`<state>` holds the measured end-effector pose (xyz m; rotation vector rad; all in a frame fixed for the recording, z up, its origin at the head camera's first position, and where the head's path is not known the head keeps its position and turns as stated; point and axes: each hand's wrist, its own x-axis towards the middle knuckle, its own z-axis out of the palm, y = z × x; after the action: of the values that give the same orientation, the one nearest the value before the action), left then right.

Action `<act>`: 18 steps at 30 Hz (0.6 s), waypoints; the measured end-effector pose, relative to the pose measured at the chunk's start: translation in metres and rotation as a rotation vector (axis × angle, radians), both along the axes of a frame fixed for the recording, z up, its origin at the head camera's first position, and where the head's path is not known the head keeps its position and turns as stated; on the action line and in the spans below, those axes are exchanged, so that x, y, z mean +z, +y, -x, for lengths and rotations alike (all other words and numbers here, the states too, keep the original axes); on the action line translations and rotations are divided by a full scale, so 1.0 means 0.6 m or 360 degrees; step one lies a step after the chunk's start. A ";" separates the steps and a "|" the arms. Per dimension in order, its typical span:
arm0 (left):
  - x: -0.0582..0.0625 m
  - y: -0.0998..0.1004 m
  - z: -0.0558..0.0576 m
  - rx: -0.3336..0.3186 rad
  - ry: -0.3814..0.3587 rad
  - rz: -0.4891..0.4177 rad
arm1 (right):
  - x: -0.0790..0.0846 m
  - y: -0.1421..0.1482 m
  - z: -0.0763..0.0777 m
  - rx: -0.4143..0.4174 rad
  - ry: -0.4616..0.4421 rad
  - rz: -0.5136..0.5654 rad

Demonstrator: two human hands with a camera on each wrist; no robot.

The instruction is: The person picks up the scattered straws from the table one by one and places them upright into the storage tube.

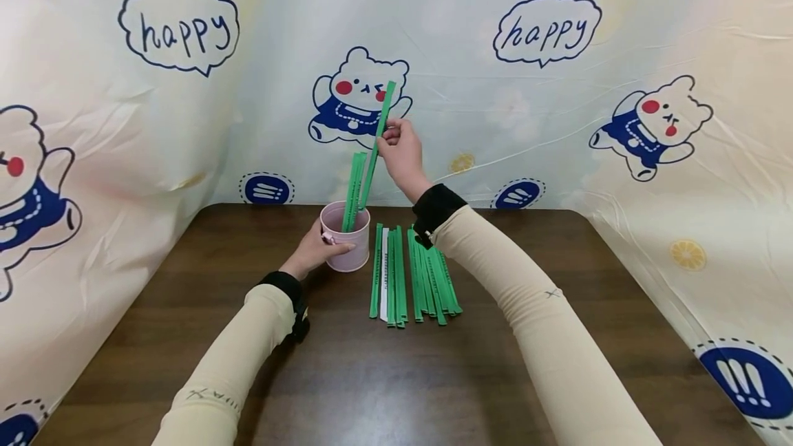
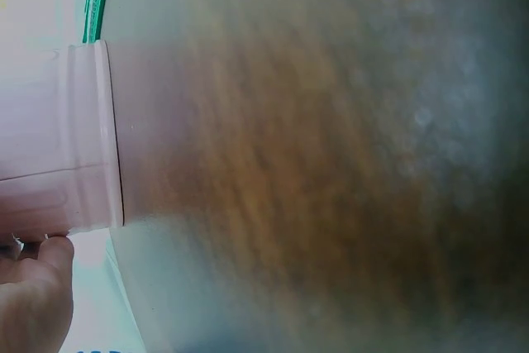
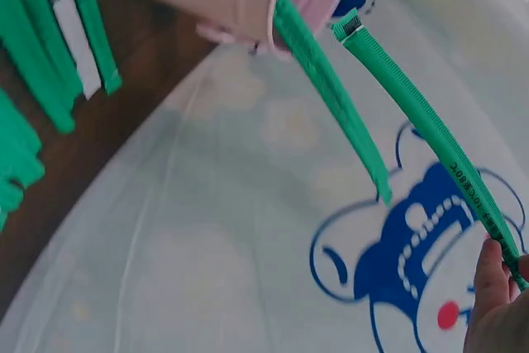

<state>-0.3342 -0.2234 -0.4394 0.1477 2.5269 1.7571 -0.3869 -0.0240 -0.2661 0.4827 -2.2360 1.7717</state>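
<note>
At the far side of the table a pink bucket (image 1: 357,257) stands upright, its mouth up. My left hand (image 1: 312,251) grips it from the left, thumb laid across its front; the left wrist view shows the fingertips at the bucket wall (image 2: 58,134). Green paper-wrapped straws (image 1: 353,191) lean inside and rise above the rim. Above and to the right, my right hand (image 1: 405,160) pinches one long green wrapped straw (image 1: 385,105) near its middle. That straw's lower end is close over the bucket mouth; in the right wrist view the end (image 3: 351,26) shows just outside the rim.
Right of the bucket, several green wrapped straws (image 1: 396,281) lie in a row with one white wrapped straw (image 1: 385,274) among them. Another group of green straws (image 1: 430,281) lies beside them, partly under the right sleeve. A printed cloth (image 1: 458,109) hangs behind the brown table (image 1: 384,391).
</note>
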 end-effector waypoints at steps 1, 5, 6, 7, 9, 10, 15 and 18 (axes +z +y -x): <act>0.001 0.000 0.000 0.0001 0.0002 0.0007 | -0.006 -0.005 -0.002 0.0016 -0.0003 -0.0005; 0.000 -0.001 -0.001 0.0012 -0.0005 0.0037 | -0.035 -0.023 -0.007 0.0054 -0.0025 -0.0035; 0.000 -0.001 0.000 0.0010 -0.0003 0.0043 | -0.043 -0.026 -0.009 0.0059 -0.0034 -0.0042; -0.001 -0.001 0.000 0.0009 0.0000 0.0039 | -0.052 -0.030 -0.011 0.0063 -0.0045 -0.0053; -0.004 -0.002 -0.001 0.0005 0.0011 0.0031 | -0.070 -0.035 -0.014 0.0073 -0.0069 -0.0066; -0.004 -0.003 -0.001 0.0003 0.0019 0.0024 | -0.078 -0.037 -0.016 0.0076 -0.0075 -0.0075; -0.005 -0.004 0.000 0.0004 0.0039 0.0013 | -0.114 -0.043 -0.016 0.0087 -0.0106 -0.0086; -0.003 -0.003 0.001 -0.0004 0.0041 0.0008 | -0.129 -0.045 -0.013 0.0066 -0.0142 -0.0086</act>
<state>-0.3348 -0.2253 -0.4415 0.1747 2.5473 1.7596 -0.3789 -0.0511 -0.3437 0.4725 -2.3564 1.7902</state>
